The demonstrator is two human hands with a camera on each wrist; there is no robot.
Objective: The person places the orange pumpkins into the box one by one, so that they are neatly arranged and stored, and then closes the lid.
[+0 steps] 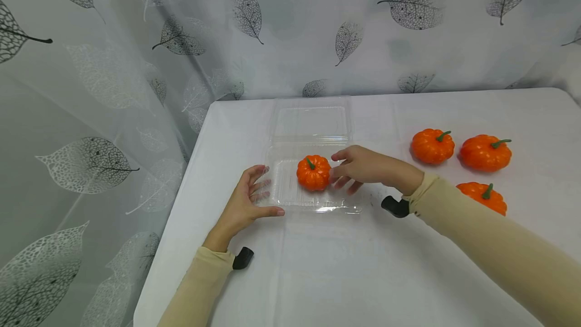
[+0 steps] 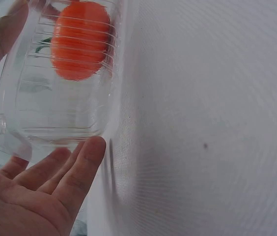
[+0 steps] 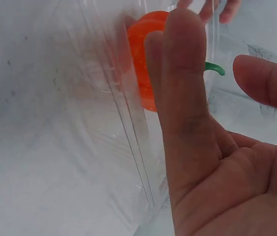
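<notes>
A small orange toy pumpkin (image 1: 313,172) with a green stem sits in the base of a clear plastic clamshell box (image 1: 283,193), whose lid (image 1: 310,119) lies folded back. My left hand (image 1: 247,201) is at the box's left end, fingers spread along that side and thumb by the front corner. In the left wrist view, fingertips (image 2: 95,145) are right at the clear wall. Over the box's right part, my right hand (image 1: 365,166) has loosely bent fingers beside the pumpkin. The right wrist view shows its thumb apart from the fingers, with the pumpkin (image 3: 146,64) partly hidden behind them.
Three more orange pumpkins stand on the right of the white table (image 1: 345,271): one (image 1: 432,146) at the back, another (image 1: 485,153) beside it, and a third (image 1: 482,197) partly covered by the right sleeve. A leaf-patterned curtain (image 1: 290,29) hangs behind and to the left.
</notes>
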